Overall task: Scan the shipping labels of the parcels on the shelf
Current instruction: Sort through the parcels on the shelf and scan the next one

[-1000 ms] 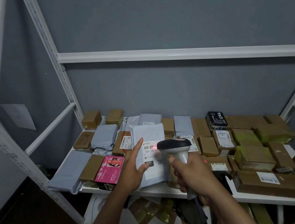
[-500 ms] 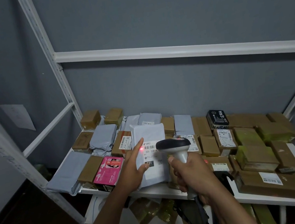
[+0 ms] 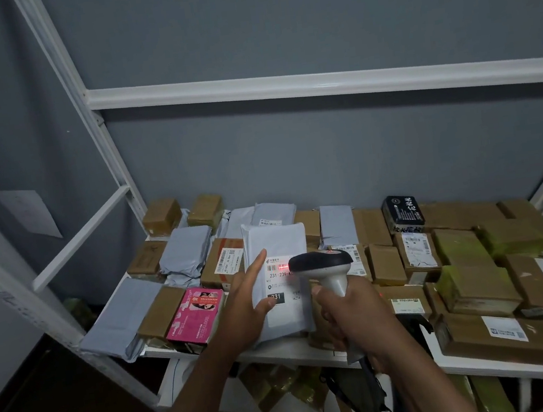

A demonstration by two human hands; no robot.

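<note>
A grey poly-mailer parcel (image 3: 276,243) stands tilted up near the shelf's front edge, its white shipping label (image 3: 281,281) facing me. My left hand (image 3: 246,306) props it from the left side, index finger straight along the label's edge and thumb across the front. My right hand (image 3: 352,315) grips the handle of a white barcode scanner (image 3: 321,263) with a black top. The scanner points at the label from close range. A red beam spot lies on the label's barcode.
The white metal shelf (image 3: 281,350) is crowded with brown cardboard boxes (image 3: 478,283), grey mailers (image 3: 185,250), a pink box (image 3: 196,312) at the front left and a black box (image 3: 402,212) at the back. A lower shelf holds more packages. White uprights frame both sides.
The red scanner spot moved from the label's left edge to its barcode. Both hands and the parcel stay almost in place.
</note>
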